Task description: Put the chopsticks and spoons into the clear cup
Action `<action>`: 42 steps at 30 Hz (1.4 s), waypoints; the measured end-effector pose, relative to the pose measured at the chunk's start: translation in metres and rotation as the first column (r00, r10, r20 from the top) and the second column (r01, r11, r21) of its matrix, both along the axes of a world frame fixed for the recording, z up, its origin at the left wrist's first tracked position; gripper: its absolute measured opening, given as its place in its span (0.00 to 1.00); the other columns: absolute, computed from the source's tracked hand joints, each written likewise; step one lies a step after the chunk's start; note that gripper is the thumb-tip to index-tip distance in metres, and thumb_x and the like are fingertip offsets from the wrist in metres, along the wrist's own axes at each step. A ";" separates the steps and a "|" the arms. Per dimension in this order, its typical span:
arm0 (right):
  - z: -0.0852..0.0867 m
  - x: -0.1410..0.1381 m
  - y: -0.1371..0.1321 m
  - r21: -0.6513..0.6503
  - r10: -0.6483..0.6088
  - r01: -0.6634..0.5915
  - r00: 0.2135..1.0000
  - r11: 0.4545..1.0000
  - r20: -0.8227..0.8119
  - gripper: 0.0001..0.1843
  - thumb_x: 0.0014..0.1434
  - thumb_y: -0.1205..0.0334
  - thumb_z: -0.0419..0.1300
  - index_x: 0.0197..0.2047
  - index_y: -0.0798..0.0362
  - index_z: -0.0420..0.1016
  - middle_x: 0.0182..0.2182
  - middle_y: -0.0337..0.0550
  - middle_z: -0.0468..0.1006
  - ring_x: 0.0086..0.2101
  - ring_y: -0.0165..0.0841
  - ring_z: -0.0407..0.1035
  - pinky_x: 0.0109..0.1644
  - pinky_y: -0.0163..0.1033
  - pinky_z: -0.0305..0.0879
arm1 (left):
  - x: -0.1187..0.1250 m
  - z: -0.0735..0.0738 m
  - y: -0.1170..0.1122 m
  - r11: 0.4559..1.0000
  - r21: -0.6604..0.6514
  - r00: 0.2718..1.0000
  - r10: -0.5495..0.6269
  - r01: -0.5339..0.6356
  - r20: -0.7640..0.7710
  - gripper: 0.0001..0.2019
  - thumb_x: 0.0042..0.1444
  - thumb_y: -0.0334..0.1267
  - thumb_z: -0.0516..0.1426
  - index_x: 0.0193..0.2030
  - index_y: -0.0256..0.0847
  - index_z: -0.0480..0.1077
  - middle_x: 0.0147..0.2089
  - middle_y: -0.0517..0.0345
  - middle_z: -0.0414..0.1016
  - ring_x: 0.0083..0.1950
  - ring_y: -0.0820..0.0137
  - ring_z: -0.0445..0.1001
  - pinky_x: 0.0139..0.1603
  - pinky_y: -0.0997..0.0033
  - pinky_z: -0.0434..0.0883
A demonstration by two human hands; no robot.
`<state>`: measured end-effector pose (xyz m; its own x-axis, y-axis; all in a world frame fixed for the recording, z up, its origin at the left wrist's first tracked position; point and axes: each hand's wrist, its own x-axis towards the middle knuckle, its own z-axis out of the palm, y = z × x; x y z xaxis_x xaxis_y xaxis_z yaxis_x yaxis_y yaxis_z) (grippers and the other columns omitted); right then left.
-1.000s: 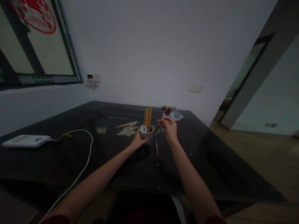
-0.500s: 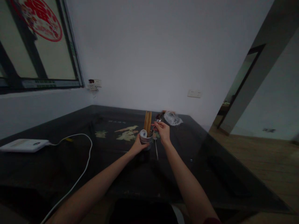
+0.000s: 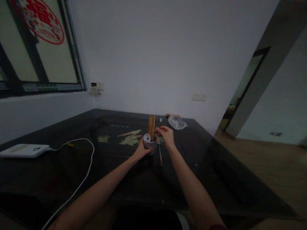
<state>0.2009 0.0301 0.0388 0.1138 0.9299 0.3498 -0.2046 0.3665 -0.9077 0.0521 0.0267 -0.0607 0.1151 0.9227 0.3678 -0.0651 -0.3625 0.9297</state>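
Observation:
My left hand (image 3: 142, 150) is wrapped round a grey cup (image 3: 151, 144) standing on the dark table. Several wooden chopsticks (image 3: 151, 126) stand upright in it, beside a white rounded piece with a blue mark (image 3: 147, 138) whose kind I cannot make out. At the cup's right rim, the fingers of my right hand (image 3: 166, 134) are pinched on a metal spoon (image 3: 161, 120). Its bowl points up past my fingertips, and most of the handle is hidden. Another long-handled metal spoon (image 3: 160, 154) lies on the table just right of the cup.
A crumpled clear plastic bag (image 3: 177, 122) lies near the wall. To the left rests a white flat device (image 3: 25, 150) with a white cable (image 3: 91, 159) curving toward me. A dark long object (image 3: 232, 180) lies at the right on the table (image 3: 192, 191).
The spoon in my right hand has turned, so its bowl looks narrower and stands slightly further left. My left hand keeps its hold on the cup.

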 end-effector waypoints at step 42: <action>-0.026 0.010 -0.003 0.220 -0.326 0.245 0.604 0.944 0.727 0.12 0.57 0.58 0.56 0.34 0.55 0.78 0.34 0.46 0.77 0.35 0.33 0.69 0.40 0.35 0.62 | -0.001 0.006 -0.006 1.000 0.011 0.998 0.026 -0.025 -0.051 0.38 0.37 0.35 0.67 0.56 0.38 0.55 0.56 0.44 0.66 0.58 0.58 0.66 0.62 0.56 0.59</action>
<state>0.2110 0.0269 0.0126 0.0313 0.8568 0.5146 0.6544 0.3716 -0.6585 0.0508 0.0205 -0.0542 0.1108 0.9219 0.3712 -0.0080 -0.3726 0.9279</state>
